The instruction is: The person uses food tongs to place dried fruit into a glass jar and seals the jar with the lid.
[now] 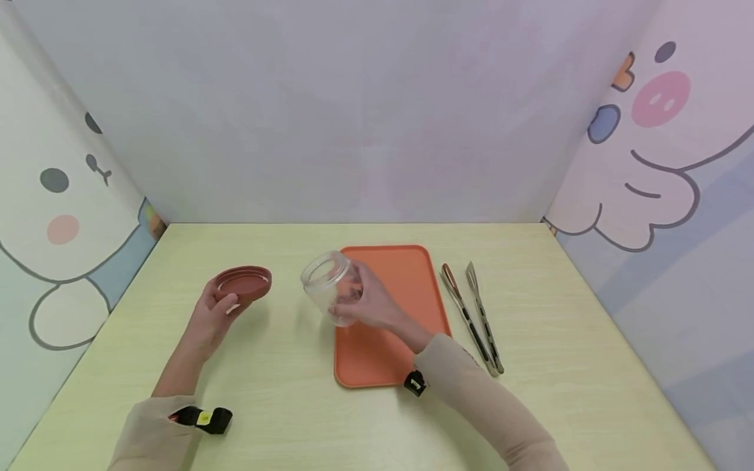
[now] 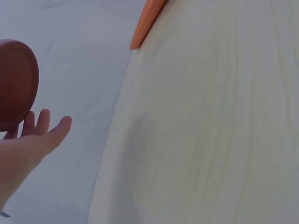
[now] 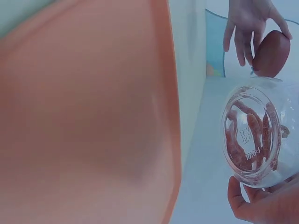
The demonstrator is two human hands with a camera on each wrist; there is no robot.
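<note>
In the head view my left hand point(image 1: 213, 317) grips a round reddish-brown lid point(image 1: 244, 282) by its near edge, raised above the table, its hollow inner side facing up. My right hand point(image 1: 371, 301) holds a clear jar point(image 1: 326, 281) round its side, over the left edge of the orange tray point(image 1: 383, 366). The jar has no lid on and leans, mouth toward the upper left. Through its base in the right wrist view, several reddish-brown elongated pieces point(image 3: 254, 130) show inside; their kind is unclear. The left wrist view shows the lid point(image 2: 16, 84) against the left hand's fingers.
A pair of metal tongs point(image 1: 483, 320) lies to the right of the tray, arms spread and pointing away. The pale wooden table point(image 1: 283, 418) meets a plain back wall point(image 1: 353, 131). Side walls point(image 1: 654, 314) carry cartoon prints.
</note>
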